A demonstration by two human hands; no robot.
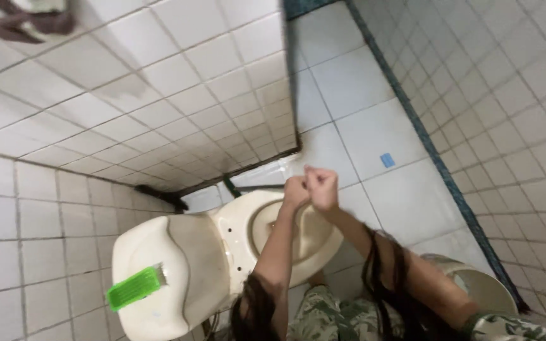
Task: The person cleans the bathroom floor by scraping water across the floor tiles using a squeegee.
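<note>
Item, nearest: my camouflage-print clothing and hanging hair, cut off at the lower edge.

Item: my left hand and right hand, both curled closed and touching each other, raised above the toilet bowl. Whether they pinch anything I cannot tell; nothing shows between the fingers.

Item: toilet bowl, cream, no seat visible. I judge it heavy, rigid, glazed and slippery when wet; the rim is the only hold.

Item: cistern lid, stained, carrying a green brush, light and stiff, gripped by its back.

Item, farther: tiled floor, small blue scrap, a pale bucket half hidden by my arm. Dark cloth top left is blurred.
</note>
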